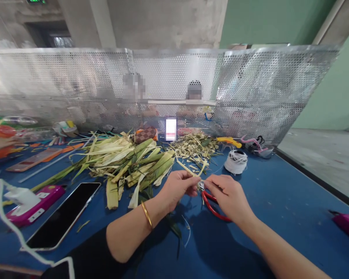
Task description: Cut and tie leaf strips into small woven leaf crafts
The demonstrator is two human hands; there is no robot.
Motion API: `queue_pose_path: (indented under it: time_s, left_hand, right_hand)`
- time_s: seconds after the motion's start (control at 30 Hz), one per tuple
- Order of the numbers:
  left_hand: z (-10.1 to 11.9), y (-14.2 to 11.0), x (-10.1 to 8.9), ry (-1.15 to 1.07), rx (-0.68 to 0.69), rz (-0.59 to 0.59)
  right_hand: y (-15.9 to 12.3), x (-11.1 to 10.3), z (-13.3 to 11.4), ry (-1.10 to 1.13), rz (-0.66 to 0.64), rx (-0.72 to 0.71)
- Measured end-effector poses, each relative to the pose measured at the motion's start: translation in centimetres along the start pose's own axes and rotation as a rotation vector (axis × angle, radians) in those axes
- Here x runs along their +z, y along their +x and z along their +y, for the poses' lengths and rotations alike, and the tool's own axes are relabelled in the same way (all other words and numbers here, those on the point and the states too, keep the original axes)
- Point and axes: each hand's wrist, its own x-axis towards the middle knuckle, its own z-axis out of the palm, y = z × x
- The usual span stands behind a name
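Many husks [133,164] beside left hand [176,188]; string spool [235,162] beyond right hand [228,193].

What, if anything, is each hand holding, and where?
Left hand: pale husk strip, pinched at its near end. Right hand: red-handled scissors, apparently by the metal near the pivot.

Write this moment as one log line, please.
left hand: pinching pale husk strip | right hand: at red-handled scissors, grip unclear | nearby: husk pile, white string roll
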Motion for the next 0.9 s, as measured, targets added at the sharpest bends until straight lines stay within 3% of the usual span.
queue_pose_path:
  time_s: [0.2,0.3,0.4,0.5,0.6,0.67,0.73,0.83,0.9]
  left_hand:
    - [0.2,0.0,-0.3,-0.024,-0.028,-0.027]
    - [0.5,0.0,-0.4,-0.079,-0.100,-0.070]
    - [0.8,-0.1,-0.4,-0.097,-0.161,-0.110]
    - [0.8,-0.2,-0.2,-0.010,-0.154,-0.111]
    - [0.5,-0.4,0.1,0.111,-0.126,-0.097]
    - [0.3,-0.5,0.3,0.157,-0.112,-0.095]
    - [0.1,-0.6,0.3,0.184,-0.113,-0.094]
    - [0.2,-0.6,0.3,0.225,-0.125,-0.091]
    - [0.3,-0.7,0.4,0.253,-0.116,-0.124]
  right_hand:
    - [0.3,-0.7,-0.7,0.211,-0.057,0.096]
    - [0.7,-0.9,-0.6,0.363,-0.184,0.168]
    - [1.0,-1.1,-0.3,0.559,-0.310,0.342]
    - [1.1,-0.7,0.0,0.720,-0.271,0.529]
    - [1.0,0.0,0.4,0.768,-0.173,0.527]
    - [0.9,0.5,0.8,0.681,-0.125,0.480]
    - [0.9,0.5,1.2,0.457,-0.064,0.427]
    - [0.9,0.0,1.6,0.078,0.174,0.278]
    - [1.1,-0.5,1.5,-0.032,0.276,0.117]
